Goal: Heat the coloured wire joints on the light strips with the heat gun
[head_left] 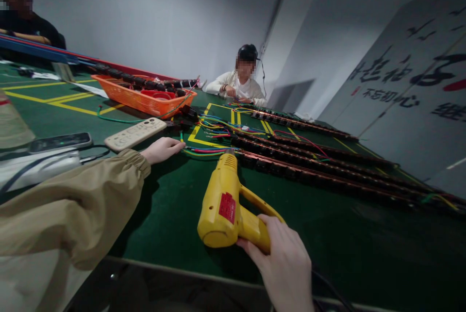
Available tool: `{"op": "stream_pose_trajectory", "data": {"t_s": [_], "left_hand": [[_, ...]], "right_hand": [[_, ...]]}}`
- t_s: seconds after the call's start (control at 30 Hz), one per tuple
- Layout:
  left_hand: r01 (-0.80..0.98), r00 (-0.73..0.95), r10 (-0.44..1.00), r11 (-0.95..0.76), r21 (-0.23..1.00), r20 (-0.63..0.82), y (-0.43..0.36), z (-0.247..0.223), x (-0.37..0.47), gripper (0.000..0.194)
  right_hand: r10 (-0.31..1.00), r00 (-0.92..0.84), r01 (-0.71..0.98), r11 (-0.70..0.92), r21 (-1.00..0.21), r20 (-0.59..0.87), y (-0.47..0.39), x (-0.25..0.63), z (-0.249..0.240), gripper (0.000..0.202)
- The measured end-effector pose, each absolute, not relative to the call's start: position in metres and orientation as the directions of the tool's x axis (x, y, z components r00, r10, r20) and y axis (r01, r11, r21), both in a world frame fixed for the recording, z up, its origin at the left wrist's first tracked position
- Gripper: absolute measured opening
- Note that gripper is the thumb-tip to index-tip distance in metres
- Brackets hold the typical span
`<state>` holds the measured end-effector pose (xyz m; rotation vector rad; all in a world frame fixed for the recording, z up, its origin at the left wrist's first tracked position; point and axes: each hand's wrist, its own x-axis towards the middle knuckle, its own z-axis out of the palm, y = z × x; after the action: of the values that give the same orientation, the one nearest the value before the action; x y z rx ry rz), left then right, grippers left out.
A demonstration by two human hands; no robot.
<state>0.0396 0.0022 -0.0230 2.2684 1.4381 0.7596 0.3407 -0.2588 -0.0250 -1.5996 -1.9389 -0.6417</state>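
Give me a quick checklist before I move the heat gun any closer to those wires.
1. Grip on gun: right hand is wrapped on the handle of the yellow heat gun - ok.
2. Nozzle aim: it points at the coloured wires - ok.
3. Wires held: left hand rests with its fingertips at the wire ends - ok.
4. Fingers away from the heat: left fingertips lie close beside the nozzle - not ok.
5. Gun switched on: cannot tell.
6. Nearby clutter: remote and orange basket lie off to the left, apart from the nozzle - ok.
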Motion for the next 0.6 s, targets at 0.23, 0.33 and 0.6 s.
{"op": "stream_pose_trajectory", "data": {"t_s": [0.23, 0.33, 0.6], "left_hand": [[0.755, 0.356, 0.906, -0.424, 0.500, 0.230, 0.003, -0.022, 0.041, 0.060], [0.753, 0.361, 0.902, -0.432, 0.497, 0.237, 0.002, -0.022, 0.042, 0.060], [0.732, 0.360, 0.894, -0.448, 0.514, 0.266, 0.000, -0.021, 0.042, 0.059]], "right_hand": [[0.755, -0.122, 0.960, 0.254, -0.116, 0.644, -0.255, 0.304, -0.017, 0.054], [0.778, -0.141, 0.944, 0.293, -0.155, 0.613, -0.253, 0.291, -0.016, 0.053], [0.757, -0.153, 0.904, 0.366, -0.219, 0.635, -0.241, 0.260, -0.016, 0.061]]}}
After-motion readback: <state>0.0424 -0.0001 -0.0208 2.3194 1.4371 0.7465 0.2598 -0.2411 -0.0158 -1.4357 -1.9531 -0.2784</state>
